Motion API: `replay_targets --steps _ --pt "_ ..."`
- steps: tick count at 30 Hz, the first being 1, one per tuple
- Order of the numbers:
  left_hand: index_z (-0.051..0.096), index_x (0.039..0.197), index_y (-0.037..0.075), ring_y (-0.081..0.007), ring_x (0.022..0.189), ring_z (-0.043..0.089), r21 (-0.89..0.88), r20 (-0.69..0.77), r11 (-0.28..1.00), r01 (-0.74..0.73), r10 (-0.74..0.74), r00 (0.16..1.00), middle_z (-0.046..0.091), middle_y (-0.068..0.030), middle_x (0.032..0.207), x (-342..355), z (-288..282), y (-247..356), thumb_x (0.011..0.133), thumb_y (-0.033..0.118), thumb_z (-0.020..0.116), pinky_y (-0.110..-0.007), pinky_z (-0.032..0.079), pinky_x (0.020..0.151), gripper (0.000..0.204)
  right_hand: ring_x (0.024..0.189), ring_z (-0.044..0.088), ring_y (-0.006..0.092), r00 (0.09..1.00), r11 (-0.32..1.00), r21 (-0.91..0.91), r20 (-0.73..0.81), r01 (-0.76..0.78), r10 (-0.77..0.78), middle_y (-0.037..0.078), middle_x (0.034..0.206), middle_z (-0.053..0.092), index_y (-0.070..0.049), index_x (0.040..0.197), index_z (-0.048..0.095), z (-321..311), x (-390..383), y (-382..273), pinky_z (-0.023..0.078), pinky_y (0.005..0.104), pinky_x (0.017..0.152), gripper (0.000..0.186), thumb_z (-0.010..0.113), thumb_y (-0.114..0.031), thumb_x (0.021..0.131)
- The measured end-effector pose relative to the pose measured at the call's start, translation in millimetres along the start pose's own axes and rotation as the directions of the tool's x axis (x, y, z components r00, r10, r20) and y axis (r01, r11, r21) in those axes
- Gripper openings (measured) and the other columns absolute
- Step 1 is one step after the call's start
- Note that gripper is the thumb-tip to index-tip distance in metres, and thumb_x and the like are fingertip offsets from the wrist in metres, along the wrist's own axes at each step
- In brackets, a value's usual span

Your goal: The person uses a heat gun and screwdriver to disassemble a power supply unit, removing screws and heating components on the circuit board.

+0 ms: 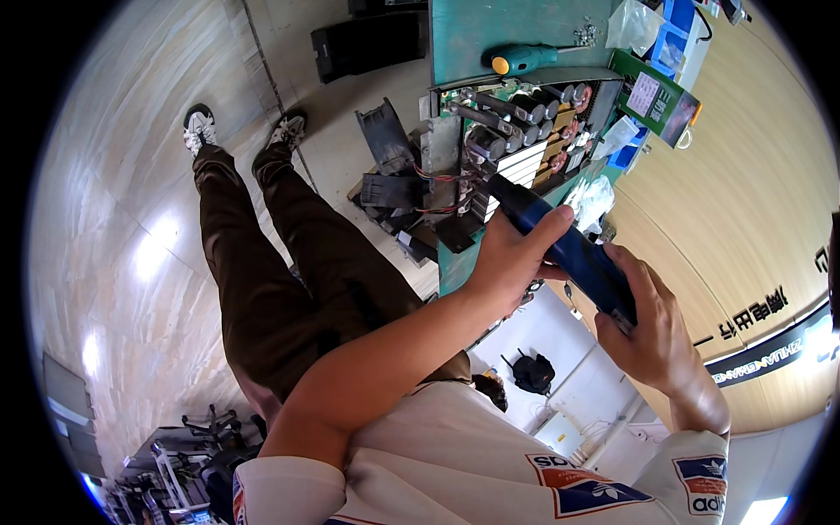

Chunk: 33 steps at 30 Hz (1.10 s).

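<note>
Both of my hands are closed around a dark blue cylindrical tool with a tapered black end; its exact kind is unclear. My left hand wraps its middle, the thumb lying across the top and most fingers hidden behind. At its other end, my right hand grips with thumb and fingers on opposite sides. The black tip is held over an opened electronic unit with exposed circuit boards, large capacitors and copper-coloured coils. Red wires run from the unit to black fans at its side.
The unit lies on a green-topped bench. A teal screwdriver with a yellow end, small loose screws, a green box, blue bins and clear plastic bags are around it. A black case stands on the floor.
</note>
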State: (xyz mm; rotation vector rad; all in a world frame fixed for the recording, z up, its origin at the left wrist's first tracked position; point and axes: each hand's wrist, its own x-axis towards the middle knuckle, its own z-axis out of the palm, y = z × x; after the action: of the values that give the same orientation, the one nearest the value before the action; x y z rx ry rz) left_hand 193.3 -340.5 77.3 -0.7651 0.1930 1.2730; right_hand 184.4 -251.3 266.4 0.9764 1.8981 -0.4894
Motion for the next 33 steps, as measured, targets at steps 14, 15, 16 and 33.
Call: replay_targets --steps 14,15,16,33 --pt "0.048 0.111 0.006 -0.0213 0.089 0.069 -0.117 0.250 0.979 0.166 -0.132 0.959 0.063 -0.0108 0.096 1 -27 1 0.091 0.028 0.066 -0.041 0.061 0.077 0.035 0.073 0.065 0.0374 0.998 0.952 -0.298 0.030 0.068 -0.062 0.023 0.107 0.053 -0.007 0.146 0.038 14 -13 -25 0.055 0.0448 0.059 0.076 0.065 -0.001 0.076" --pt "0.048 0.111 0.006 -0.0216 0.090 0.069 -0.123 0.261 0.977 0.173 -0.136 0.956 0.064 -0.0116 0.097 1 -28 0 0.091 0.027 0.065 -0.041 0.061 0.078 0.033 0.072 0.065 0.0373 0.997 0.949 -0.308 0.030 0.073 -0.067 0.023 0.107 0.053 -0.008 0.146 0.038 14 -13 -25 0.055 0.0446 0.059 0.076 0.065 -0.001 0.075" --pt "0.049 0.110 0.006 -0.0219 0.090 0.069 -0.124 0.257 0.979 0.163 -0.127 0.958 0.065 -0.0125 0.098 1 -28 -1 0.091 0.027 0.065 -0.041 0.061 0.077 0.033 0.072 0.065 0.0371 0.997 0.949 -0.307 0.026 0.078 -0.073 0.023 0.107 0.053 -0.008 0.146 0.039 14 -14 -24 0.055 0.0445 0.059 0.076 0.065 -0.001 0.075" --pt "0.054 0.105 0.003 -0.0185 0.084 0.070 -0.070 0.215 0.990 0.121 -0.103 0.971 0.066 -0.0108 0.095 1 -20 2 0.092 0.029 0.064 -0.037 0.062 0.071 0.031 0.079 0.065 0.0375 1.000 0.890 -0.455 0.009 0.022 -0.020 0.019 0.106 0.057 -0.004 0.146 0.036 20 -14 -16 0.055 0.0444 0.063 0.085 0.070 0.006 0.069"
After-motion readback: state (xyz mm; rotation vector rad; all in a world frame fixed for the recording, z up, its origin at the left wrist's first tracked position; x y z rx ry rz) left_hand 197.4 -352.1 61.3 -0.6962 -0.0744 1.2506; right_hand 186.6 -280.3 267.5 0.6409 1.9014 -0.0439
